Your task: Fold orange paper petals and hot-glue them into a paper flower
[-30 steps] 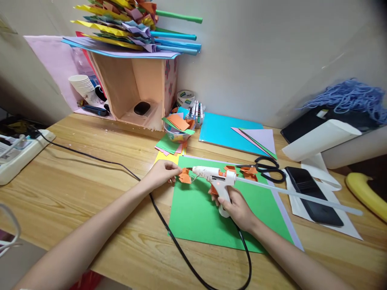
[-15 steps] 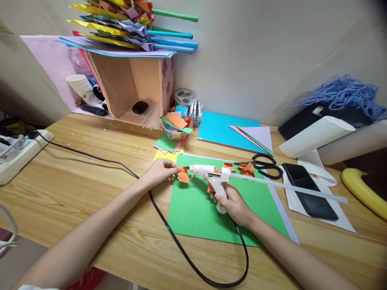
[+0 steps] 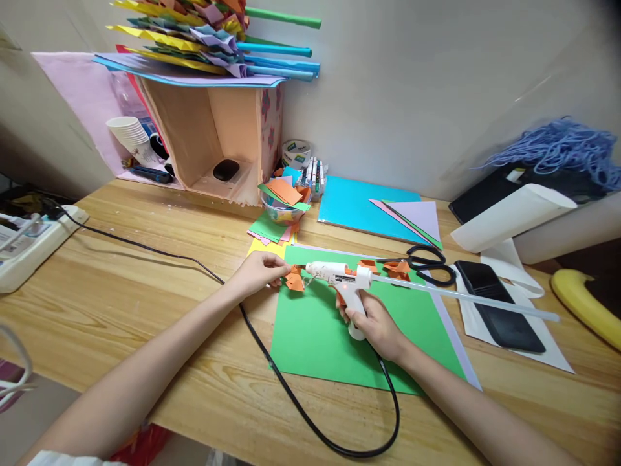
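Observation:
My right hand [image 3: 373, 323] is closed round the handle of a white glue gun [image 3: 353, 288], fingers at its orange trigger. A long clear glue stick [image 3: 466, 296] sticks out of its back end. My left hand [image 3: 262, 273] pinches a folded orange paper piece [image 3: 295, 279] at the left edge of a green paper sheet [image 3: 320, 343]. The gun's nozzle points left, right at this piece; whether they touch, I cannot tell. Behind the gun lie more orange paper pieces [image 3: 398, 269] beside black-handled scissors [image 3: 427, 259].
A black cord [image 3: 310, 424] loops across the wooden table. A bowl of paper scraps [image 3: 284, 204] stands near an open box [image 3: 237, 129] topped with paper flowers [image 3: 194, 39]. Blue sheets [image 3: 349, 207], a black phone [image 3: 499, 307], paper rolls [image 3: 514, 213] and a banana [image 3: 587, 304] are further right.
The view has shifted very slightly. Both hands, the glue gun and the orange paper piece keep almost the same places.

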`<state>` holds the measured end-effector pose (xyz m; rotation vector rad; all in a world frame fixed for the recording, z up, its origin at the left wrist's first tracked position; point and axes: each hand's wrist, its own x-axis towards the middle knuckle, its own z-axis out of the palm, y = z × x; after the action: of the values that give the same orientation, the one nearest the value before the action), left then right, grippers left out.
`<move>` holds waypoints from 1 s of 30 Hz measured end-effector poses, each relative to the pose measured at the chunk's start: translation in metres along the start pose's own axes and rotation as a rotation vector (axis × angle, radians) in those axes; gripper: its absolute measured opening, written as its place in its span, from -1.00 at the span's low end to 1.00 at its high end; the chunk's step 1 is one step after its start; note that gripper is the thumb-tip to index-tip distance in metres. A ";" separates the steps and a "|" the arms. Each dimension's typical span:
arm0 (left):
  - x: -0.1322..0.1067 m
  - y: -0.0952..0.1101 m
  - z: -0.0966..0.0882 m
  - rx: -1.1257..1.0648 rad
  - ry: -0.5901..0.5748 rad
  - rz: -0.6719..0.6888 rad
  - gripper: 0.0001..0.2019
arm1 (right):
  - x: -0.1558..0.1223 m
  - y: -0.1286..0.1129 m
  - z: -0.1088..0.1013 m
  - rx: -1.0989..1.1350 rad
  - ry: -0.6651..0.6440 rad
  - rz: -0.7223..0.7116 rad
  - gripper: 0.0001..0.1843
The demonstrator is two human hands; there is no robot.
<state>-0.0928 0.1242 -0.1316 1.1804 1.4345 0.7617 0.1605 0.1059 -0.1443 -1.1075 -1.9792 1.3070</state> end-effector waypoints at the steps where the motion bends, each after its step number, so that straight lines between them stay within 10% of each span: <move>1: 0.000 0.000 0.000 -0.001 -0.004 0.002 -0.73 | 0.000 0.000 0.000 0.004 0.001 0.002 -0.83; 30: -0.003 0.007 -0.003 0.006 0.000 -0.008 -0.69 | 0.002 0.000 0.001 0.047 0.021 0.036 -0.84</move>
<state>-0.0944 0.1235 -0.1234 1.1787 1.4419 0.7522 0.1583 0.1074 -0.1443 -1.1346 -1.9124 1.3483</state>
